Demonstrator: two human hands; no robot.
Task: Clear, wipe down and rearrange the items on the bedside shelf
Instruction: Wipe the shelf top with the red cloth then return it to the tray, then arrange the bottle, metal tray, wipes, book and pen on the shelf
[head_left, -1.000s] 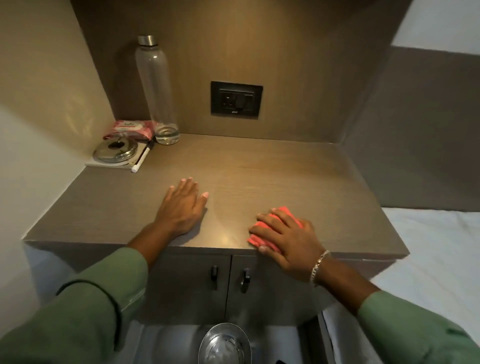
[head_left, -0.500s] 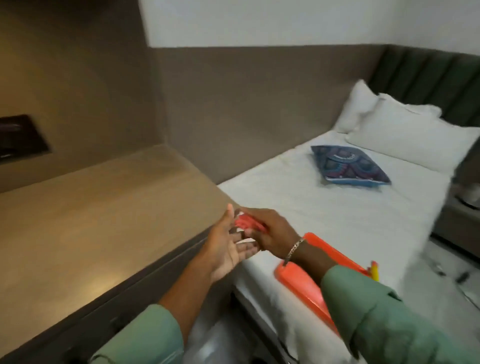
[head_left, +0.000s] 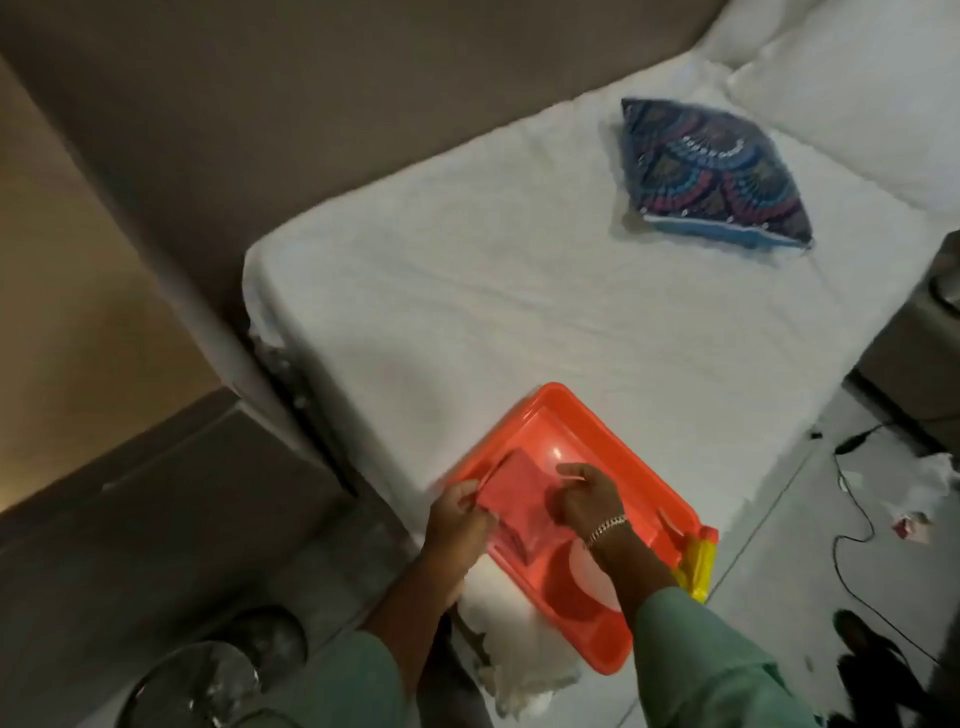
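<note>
Cloth (head_left: 519, 493) between left hand (head_left: 457, 525) and right hand (head_left: 587, 499) — over tray (head_left: 582, 415).

A bed (head_left: 571, 322) with a white sheet fills the middle of the view and serves as the landmark. Behind it runs a brown padded wall panel (head_left: 337, 93). At its head lie white pillows (head_left: 857, 93), with a patterned blue cushion (head_left: 711, 176) just before them. Left of the bed stands a wood-toned bedside cabinet (head_left: 78, 312), warmly lit. Right of the bed, pale floor (head_left: 831, 545) carries a black cable (head_left: 852, 499).

glossy plastic tray (head_left: 613, 447), matt cloth (head_left: 514, 488)
</note>
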